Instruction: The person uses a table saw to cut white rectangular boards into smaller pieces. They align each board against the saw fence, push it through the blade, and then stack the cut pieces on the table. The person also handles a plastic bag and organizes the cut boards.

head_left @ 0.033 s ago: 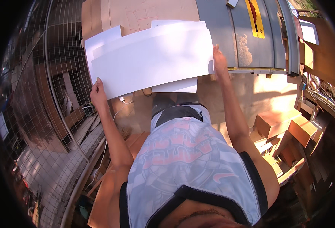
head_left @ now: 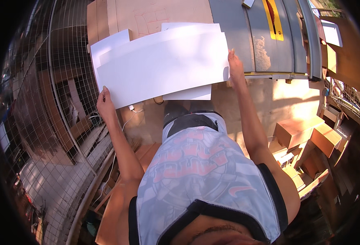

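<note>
A long white board (head_left: 159,65) lies across the front of the work surface, on top of other white boards. My left hand (head_left: 105,104) is closed on its near left corner, the thumb pointing up along the edge. At the right end my right hand (head_left: 236,67) grips the short edge, fingers pointing away from me. Below the top board another white board (head_left: 194,93) sticks out toward me past the table's front. One more white board (head_left: 110,42) shows beyond it at the far left. The undersides and the fingers beneath are hidden.
A grey table saw (head_left: 233,36) with a toothed blade in a yellow insert (head_left: 273,22) stands right of the boards. Brown sheet (head_left: 159,12) with red pencil lines lies behind. Wire mesh (head_left: 65,81) runs along the left. Brown wooden boxes (head_left: 296,132) sit at right; a white cable (head_left: 127,118) hangs below.
My left hand and the left end of the top board have come very slightly nearer to me. My right hand has barely moved.
</note>
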Tool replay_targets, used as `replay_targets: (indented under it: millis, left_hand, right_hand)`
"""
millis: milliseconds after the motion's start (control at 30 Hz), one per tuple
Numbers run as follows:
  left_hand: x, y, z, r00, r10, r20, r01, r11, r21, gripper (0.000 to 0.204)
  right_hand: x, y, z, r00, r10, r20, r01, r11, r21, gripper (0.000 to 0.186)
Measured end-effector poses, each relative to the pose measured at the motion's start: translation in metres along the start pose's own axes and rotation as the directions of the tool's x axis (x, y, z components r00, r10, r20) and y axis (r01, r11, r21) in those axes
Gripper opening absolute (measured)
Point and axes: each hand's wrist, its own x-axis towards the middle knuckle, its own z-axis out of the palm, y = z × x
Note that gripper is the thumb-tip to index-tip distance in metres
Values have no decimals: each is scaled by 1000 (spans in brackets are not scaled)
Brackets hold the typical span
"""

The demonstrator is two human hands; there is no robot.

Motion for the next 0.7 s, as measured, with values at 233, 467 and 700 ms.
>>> replay_targets:
  millis: [233, 467, 700]
  left_hand:
    - [-38, -19, -42, 991, -123, -53, 93, 920, -381, 53]
    - [-48, -100, -94, 928, -343, -149, 205, 799, -566, 57]
    - [-98, -124, -115, 888, -425, -178, 220, 729, -648, 58]
  right_hand:
    - [-104, -107, 15, 967, -200, 156, 197, 980, 35, 69]
    - [-150, -165, 54, 634, -443, 634, 327, 896, 300, 82]
    - [-161, -181, 71, 446, -459, 768, 424, 865, 270, 85]
